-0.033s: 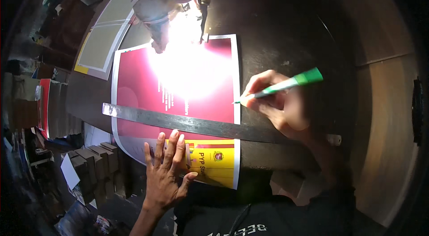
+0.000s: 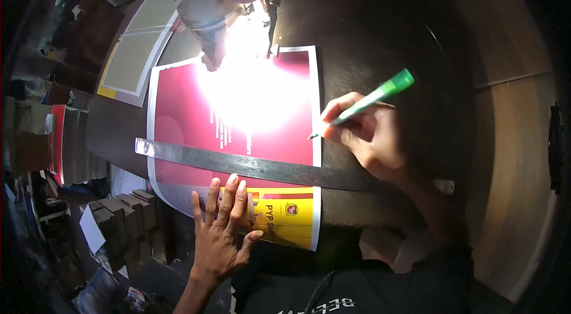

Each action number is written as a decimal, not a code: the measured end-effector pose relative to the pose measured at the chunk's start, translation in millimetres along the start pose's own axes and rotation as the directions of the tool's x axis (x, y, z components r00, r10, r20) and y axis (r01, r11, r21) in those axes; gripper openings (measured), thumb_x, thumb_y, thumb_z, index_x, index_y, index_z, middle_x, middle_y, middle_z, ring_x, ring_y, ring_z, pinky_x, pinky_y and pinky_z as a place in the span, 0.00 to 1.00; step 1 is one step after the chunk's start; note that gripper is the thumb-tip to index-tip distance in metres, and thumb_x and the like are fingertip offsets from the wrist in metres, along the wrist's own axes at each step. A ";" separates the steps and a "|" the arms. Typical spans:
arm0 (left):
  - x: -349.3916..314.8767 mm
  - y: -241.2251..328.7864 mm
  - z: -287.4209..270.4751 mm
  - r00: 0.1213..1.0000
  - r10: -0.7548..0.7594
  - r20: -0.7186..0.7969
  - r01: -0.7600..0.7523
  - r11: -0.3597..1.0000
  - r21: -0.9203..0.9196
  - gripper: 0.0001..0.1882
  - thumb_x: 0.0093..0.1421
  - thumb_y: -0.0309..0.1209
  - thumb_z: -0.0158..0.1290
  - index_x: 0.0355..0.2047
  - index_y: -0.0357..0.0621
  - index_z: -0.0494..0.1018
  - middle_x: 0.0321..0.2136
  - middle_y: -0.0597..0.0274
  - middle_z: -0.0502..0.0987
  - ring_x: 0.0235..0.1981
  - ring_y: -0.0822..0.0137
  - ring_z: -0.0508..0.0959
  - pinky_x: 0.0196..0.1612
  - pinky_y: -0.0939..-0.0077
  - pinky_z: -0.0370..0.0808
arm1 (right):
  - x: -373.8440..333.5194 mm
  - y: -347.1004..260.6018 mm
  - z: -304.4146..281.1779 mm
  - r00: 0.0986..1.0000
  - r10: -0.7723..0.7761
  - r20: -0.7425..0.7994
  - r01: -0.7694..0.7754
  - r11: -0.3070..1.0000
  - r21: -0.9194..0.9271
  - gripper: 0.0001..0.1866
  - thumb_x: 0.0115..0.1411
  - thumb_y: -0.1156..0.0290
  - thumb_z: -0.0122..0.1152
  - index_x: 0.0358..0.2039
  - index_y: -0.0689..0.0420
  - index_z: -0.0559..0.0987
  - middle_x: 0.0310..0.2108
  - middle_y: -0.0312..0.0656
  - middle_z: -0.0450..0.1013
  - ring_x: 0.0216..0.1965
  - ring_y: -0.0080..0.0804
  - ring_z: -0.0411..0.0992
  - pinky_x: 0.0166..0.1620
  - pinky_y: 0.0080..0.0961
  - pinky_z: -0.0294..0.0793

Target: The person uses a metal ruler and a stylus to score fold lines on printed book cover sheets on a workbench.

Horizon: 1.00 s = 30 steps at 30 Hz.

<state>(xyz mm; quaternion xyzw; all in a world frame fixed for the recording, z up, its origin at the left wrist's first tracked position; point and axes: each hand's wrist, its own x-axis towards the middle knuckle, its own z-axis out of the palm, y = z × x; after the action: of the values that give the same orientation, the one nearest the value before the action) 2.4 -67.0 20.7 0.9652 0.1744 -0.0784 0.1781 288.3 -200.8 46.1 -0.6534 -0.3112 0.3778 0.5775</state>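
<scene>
Sheet (image 2: 276, 144), maroon with white margin and yellow band along lower end, flat at center of frame on dark tabletop (image 2: 380, 34). Metal ruler (image 2: 256, 166) laid across sheet, slanting slightly down from center left to right of center, right end running past sheet edge and under right wrist. Left hand (image 2: 221, 228) at lower center, palm down, fingers spread, grasping nothing; fingertips at lower edge of ruler, hand over lower left part of sheet. Right hand (image 2: 372, 135) right of center, partly blurred, closed in writing grip around green-and-white pen (image 2: 366, 101); tip at right margin of sheet, above ruler; contact with paper: cannot tell. Bright lamp (image 2: 245, 37) at upper center, glare washing out upper middle of sheet. Second sheet (image 2: 140, 43), gray-beige panel with white border and yellow edge, at upper left. Stack with red cover (image 2: 58, 138) at left; brown stacks (image 2: 128, 213) and white card (image 2: 93, 228) at lower left. Dark garment (image 2: 369, 290) along bottom edge.
</scene>
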 end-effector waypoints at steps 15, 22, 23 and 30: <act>-6.3 -4.7 3.2 0.998 -0.041 0.057 0.046 0.995 -0.092 0.37 0.69 0.57 0.39 0.71 0.50 0.52 0.73 0.56 0.50 0.75 0.49 0.42 0.70 0.36 0.24 | 19.1 22.5 2.0 0.955 -0.279 0.104 0.298 0.905 -0.303 0.08 0.59 0.82 0.66 0.35 0.61 0.74 0.35 0.46 0.79 0.41 0.29 0.80 0.48 0.29 0.79; -5.5 -0.3 -2.1 0.994 -0.040 0.099 0.047 0.996 -0.072 0.38 0.69 0.58 0.35 0.72 0.51 0.47 0.74 0.54 0.46 0.75 0.48 0.38 0.71 0.36 0.23 | 18.8 19.7 -0.1 0.955 -0.297 0.019 0.293 0.926 -0.238 0.07 0.60 0.76 0.68 0.35 0.60 0.77 0.33 0.42 0.78 0.37 0.29 0.80 0.42 0.29 0.81; -4.9 0.5 -3.0 0.995 -0.036 0.096 0.042 0.997 -0.071 0.38 0.69 0.58 0.35 0.72 0.51 0.47 0.74 0.54 0.46 0.75 0.48 0.38 0.71 0.36 0.23 | 17.0 8.6 -1.3 0.988 -0.146 -0.055 0.142 0.987 -0.076 0.03 0.63 0.77 0.61 0.34 0.60 0.76 0.32 0.44 0.78 0.38 0.30 0.80 0.44 0.29 0.79; -29.8 -3.8 2.7 0.995 -0.024 -0.099 -0.006 0.957 -0.289 0.36 0.71 0.50 0.41 0.68 0.35 0.57 0.71 0.46 0.55 0.74 0.47 0.48 0.71 0.37 0.33 | -54.4 -23.1 -14.4 0.958 -0.275 0.086 0.226 0.531 -0.817 0.17 0.62 0.68 0.56 0.49 0.61 0.77 0.37 0.45 0.71 0.37 0.34 0.71 0.41 0.34 0.72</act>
<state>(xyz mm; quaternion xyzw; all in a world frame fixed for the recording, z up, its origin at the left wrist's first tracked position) -26.9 -73.9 23.3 0.9308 0.1972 -0.0039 0.3078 272.9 -250.8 77.0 -0.8040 -0.5251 0.0865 0.2653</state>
